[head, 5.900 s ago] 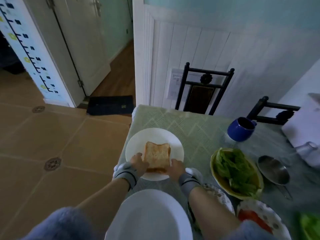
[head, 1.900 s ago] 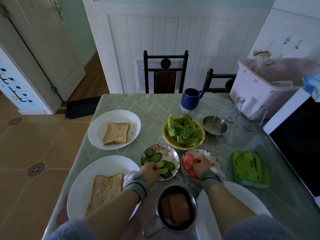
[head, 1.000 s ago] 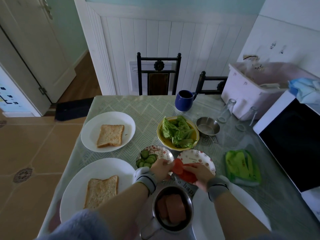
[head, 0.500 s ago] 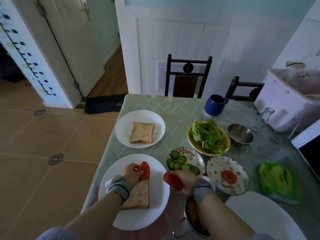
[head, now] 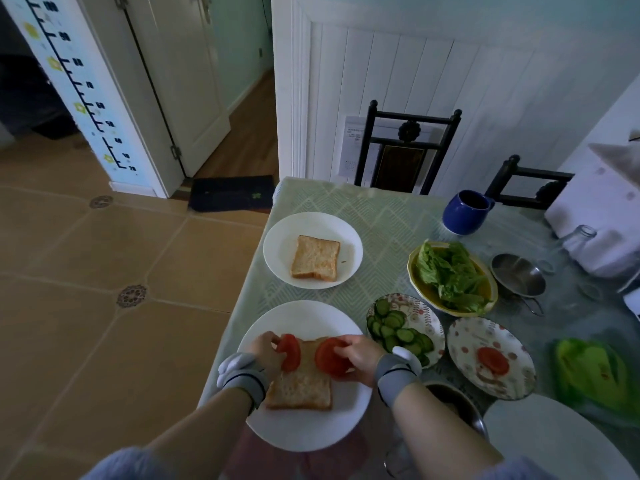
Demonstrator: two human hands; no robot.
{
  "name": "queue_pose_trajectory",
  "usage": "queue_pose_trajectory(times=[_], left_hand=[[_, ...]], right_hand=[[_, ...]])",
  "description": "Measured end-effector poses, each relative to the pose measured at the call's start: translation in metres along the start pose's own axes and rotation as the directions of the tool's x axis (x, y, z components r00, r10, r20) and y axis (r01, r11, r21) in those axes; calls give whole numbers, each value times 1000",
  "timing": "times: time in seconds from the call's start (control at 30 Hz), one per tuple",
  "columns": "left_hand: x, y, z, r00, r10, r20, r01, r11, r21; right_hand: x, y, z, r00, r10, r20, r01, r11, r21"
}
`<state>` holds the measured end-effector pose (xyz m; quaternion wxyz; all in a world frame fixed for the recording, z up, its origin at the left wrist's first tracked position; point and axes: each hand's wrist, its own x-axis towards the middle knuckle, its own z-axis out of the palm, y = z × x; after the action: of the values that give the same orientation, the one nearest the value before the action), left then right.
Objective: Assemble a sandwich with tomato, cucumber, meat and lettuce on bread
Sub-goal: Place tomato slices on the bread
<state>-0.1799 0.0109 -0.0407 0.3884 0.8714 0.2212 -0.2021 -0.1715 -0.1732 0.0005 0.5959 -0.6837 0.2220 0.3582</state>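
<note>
Two round red tomato slices point(head: 289, 351) are now coming down onto the toasted square bread slice point(head: 302, 384), no longer hovering apart. I'm pinching one in my left hand point(head: 265, 351) fingers, the other point(head: 330, 356) in my right hand point(head: 360, 355); the tomato layer is starting.

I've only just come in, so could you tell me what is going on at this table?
A person is building a sandwich. The left hand holds one tomato slice and the right hand holds another tomato slice, both over the far end of the bread slice on the near white plate. One more tomato slice remains on the patterned plate. The cucumber slices, the lettuce and a second bread slice sit unused.
</note>
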Motion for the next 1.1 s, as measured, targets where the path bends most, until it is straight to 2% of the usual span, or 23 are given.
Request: queue_pose_trajectory(times=[0.1, 0.2, 0.27, 0.37, 0.6, 0.8, 1.0, 1.1], left_hand=[[-5, 4, -6, 997, 64, -39, -57, 987, 149], [-11, 17, -10, 985, 172, -29, -165, 973, 160], [-16, 29, -8, 977, 195, 81, -199, 979, 46], [-19, 38, -4, 965, 168, 201, -147, 982, -115], [-16, 37, -2, 971, 118, 206, -73, 975, -211], [-6, 37, -1, 985, 92, 148, -87, 995, -39], [-7, 44, 3, 976, 127, 175, -169, 953, 250], [-7, 43, 5, 972, 159, 175, -208, 925, 317]], right_hand=[[-2, 0, 2, 999, -36, 2, 36, 999, -40], [-6, 0, 5, 998, -55, 24, 56, 998, -40], [-7, 0, 5, 997, -72, 29, 73, 996, -42], [-9, -2, 5, 995, -92, 35, 94, 994, -62], [-5, -6, 7, 998, -59, 10, 59, 996, -69], [6, 0, -1, 982, -49, -183, 41, 998, -44], [7, 1, -14, 977, -98, -191, 42, 960, -276], [8, 3, -15, 969, -109, -220, 49, 963, -265]])
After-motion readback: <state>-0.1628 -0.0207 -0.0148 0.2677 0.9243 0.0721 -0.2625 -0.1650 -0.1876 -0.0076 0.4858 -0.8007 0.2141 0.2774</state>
